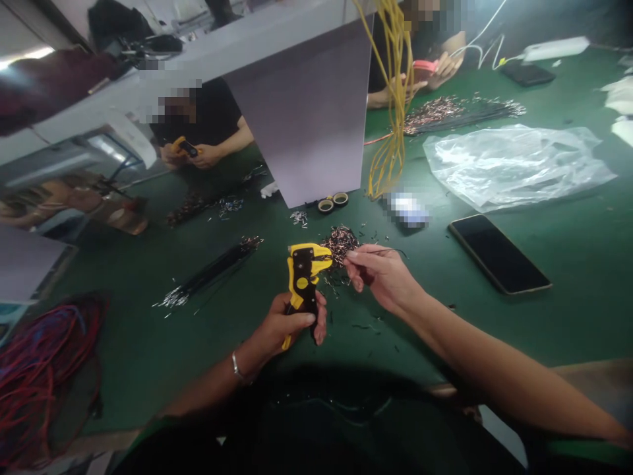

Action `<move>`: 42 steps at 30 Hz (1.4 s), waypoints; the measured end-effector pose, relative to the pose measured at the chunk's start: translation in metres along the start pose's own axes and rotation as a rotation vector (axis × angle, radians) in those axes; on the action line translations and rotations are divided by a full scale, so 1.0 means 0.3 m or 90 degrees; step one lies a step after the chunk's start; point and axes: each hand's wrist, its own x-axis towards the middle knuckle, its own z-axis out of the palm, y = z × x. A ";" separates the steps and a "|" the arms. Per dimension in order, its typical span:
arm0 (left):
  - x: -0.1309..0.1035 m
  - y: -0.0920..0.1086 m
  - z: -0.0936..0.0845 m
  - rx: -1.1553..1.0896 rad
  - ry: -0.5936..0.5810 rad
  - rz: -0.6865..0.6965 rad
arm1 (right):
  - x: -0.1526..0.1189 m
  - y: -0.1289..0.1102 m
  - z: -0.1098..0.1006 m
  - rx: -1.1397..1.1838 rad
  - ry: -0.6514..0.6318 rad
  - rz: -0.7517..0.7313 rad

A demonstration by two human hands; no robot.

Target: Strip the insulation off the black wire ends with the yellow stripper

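My left hand is wrapped round the handles of a yellow and black wire stripper, whose jaws point right. Just right of the jaws, my right hand pinches a thin black wire that trails off to the right. Under and behind the fingertips lies a pile of short wire pieces with copper-coloured ends. To the left, a bundle of black wires with bare ends lies slantwise on the green table.
A phone and a clear plastic bag lie at the right. Yellow wires hang beside a grey panel. Red and blue wires are heaped at lower left. Tape rolls sit behind the pile. Other people's hands work across the table.
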 end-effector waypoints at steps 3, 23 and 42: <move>-0.001 0.001 -0.001 0.010 0.009 0.004 | 0.000 0.002 0.000 -0.002 0.000 0.003; -0.022 -0.010 -0.003 0.042 0.088 -0.022 | 0.001 0.004 0.004 -0.008 -0.009 -0.002; -0.010 0.064 -0.007 -0.006 0.052 0.005 | 0.057 0.007 -0.051 0.007 0.030 0.006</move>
